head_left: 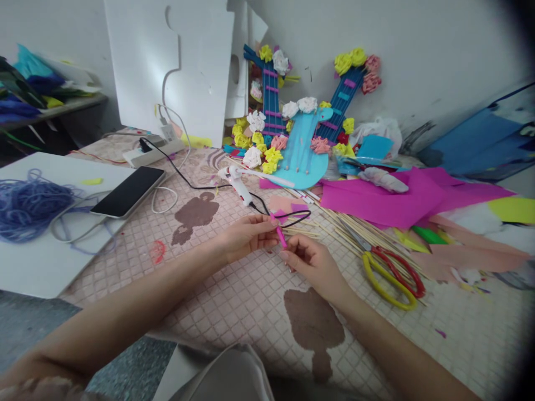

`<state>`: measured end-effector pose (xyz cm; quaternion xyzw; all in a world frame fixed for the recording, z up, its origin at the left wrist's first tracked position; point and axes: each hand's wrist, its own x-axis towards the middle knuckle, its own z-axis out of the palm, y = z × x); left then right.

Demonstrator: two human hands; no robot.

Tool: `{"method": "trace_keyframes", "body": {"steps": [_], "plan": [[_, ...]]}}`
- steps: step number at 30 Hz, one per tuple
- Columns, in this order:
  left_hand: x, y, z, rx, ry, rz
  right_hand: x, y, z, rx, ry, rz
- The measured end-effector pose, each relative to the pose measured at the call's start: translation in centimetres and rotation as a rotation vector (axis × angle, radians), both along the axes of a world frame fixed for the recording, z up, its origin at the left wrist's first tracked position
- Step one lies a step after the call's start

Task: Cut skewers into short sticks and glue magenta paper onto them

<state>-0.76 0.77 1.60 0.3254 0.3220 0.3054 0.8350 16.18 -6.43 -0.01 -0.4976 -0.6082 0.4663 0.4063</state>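
Between my two hands is a small rolled strip of pink paper (pixel 281 237), held above the table. My left hand (pixel 251 236) pinches its upper end with thumb and fingers. At its lower end, my right hand (pixel 307 257) has thumb and curled fingers pressed together on it. Just beyond the hands lies a white glue gun (pixel 239 186), its black cord looping behind the pink strip. Scissors (pixel 390 275) with red and yellow handles rest to the right of my right hand, beside a bundle of thin wooden sticks (pixel 338 228).
Guitar-shaped blue crafts (pixel 303 147) with paper flowers lean against the wall. Magenta paper (pixel 368 197) spreads at the right. On the left, a phone (pixel 129 192) and purple yarn (pixel 33 206) lie on a white board (pixel 45 275). A power strip (pixel 152 151) sits behind.
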Motion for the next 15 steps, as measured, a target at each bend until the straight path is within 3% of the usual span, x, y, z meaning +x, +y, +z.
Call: {"method": "trace_keyframes", "body": {"steps": [6,15], "plan": [[-0.04,0.17,-0.14,0.023,-0.028,0.017,0.29,0.05,-0.48,-0.019,0.033,0.023],[0.04,0.12,-0.47,0.066,-0.051,0.002,-0.06,0.40,-0.63,-0.035,0.103,-0.061]]}}
